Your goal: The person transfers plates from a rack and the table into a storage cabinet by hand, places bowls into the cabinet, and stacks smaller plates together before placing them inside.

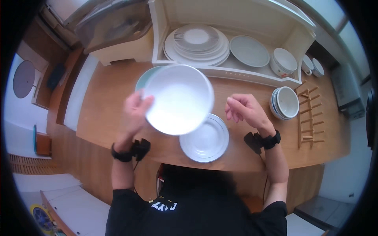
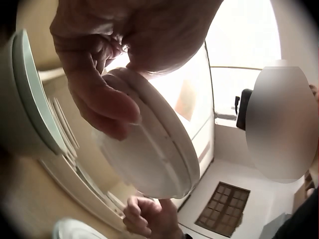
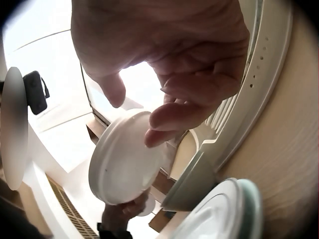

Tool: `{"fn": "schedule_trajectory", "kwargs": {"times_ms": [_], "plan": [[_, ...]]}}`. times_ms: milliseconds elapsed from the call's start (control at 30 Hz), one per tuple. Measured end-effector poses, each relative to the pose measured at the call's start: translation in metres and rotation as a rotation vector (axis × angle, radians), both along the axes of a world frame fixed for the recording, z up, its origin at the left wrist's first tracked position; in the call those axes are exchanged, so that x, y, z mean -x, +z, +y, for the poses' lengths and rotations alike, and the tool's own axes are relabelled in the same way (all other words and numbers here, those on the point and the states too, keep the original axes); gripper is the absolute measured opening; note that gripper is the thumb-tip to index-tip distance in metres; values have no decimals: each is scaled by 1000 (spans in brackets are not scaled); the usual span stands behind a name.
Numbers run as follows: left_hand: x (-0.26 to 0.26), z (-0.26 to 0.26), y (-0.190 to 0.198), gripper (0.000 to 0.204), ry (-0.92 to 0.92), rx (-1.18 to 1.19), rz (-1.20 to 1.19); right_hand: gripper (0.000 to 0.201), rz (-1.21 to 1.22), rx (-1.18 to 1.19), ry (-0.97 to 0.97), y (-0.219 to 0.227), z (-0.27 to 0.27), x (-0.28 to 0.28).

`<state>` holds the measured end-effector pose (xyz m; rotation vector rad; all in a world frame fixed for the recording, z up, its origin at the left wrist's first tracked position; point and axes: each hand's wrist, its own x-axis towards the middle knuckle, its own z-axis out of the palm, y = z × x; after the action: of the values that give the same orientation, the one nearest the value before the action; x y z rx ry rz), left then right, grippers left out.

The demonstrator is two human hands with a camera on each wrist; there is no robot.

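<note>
Viewing through the head camera, I list everything against one landmark, the plate on the table.
- White bowl: raised, tilted, overlapping the plate's far left edge in my sight.
- Left hand: left of the plate, thumb and fingers gripping the bowl's rim.
- Right hand: right of the plate, apart from the bowl, fingers loosely bent, nothing held.
- Green bowl: beyond the plate, to its left, partly hidden by the white bowl.
- White shelf: beyond the plate, bearing stacked plates.
- Stack of bowls: right of the plate.
- Wooden rack: farther right of the plate.

Left wrist camera: I record the white bowl tipped steeply above the plate, the left thumb and fingers pinching its edge.

Right wrist camera: I record the right hand above the plate, thumb parted from curved fingers, grasping nothing; the white bowl shows beyond the fingertips.
</note>
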<state>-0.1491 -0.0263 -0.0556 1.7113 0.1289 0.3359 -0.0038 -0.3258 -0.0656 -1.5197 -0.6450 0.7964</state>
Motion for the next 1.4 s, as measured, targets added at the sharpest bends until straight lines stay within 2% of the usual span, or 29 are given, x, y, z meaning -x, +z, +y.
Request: {"fn": "schedule_trajectory", "kwargs": {"times_ms": [33,67,133,233,433,533,600,667,700,733,833,900,1000,1100,1133,1200,1300,1400], "plan": [[4,11,6,21,88,99,90,37,-93,97,-37,1,2,-3],[7,25,6,21,88,98,92,40,-79,102,-24,1,5,-5],[14,54,2,23,241,23,77,43,-114,151,-11,0,15,-12],[15,78,-7,24,342,42,53,49,-182,237,27,5,46,-22],[11,91,-24,26,347,92,101,61,-338,413,98,1,119,-35],[13,96,-31,27,375,131,87,57,-276,446,94,-5,139,-35],[19,100,-34,29,404,162,76,44,-192,411,185,-7,148,-36],[23,104,-36,32,481,218,55,38,-167,384,175,-18,155,-39],[23,106,-37,32,454,226,50,33,-141,353,171,-22,155,-42],[27,109,-40,33,496,247,37,28,-112,361,155,-11,151,-37],[36,115,-43,33,529,267,29,27,-104,270,55,-8,129,-33],[42,116,-44,32,535,268,42,24,-89,321,26,-4,104,-40],[48,116,-46,32,518,225,101,24,-38,233,-240,4,58,-58],[50,118,-53,30,401,223,211,25,-46,157,-498,33,20,-74],[50,120,-57,30,360,212,231,25,-53,164,-504,37,11,-83],[52,118,-58,29,318,199,247,27,-144,168,-643,38,0,-104],[50,112,-58,27,276,148,268,30,-114,229,-753,29,-4,-135],[47,116,-68,27,243,171,288,33,-98,258,-797,13,-5,-156]]}}
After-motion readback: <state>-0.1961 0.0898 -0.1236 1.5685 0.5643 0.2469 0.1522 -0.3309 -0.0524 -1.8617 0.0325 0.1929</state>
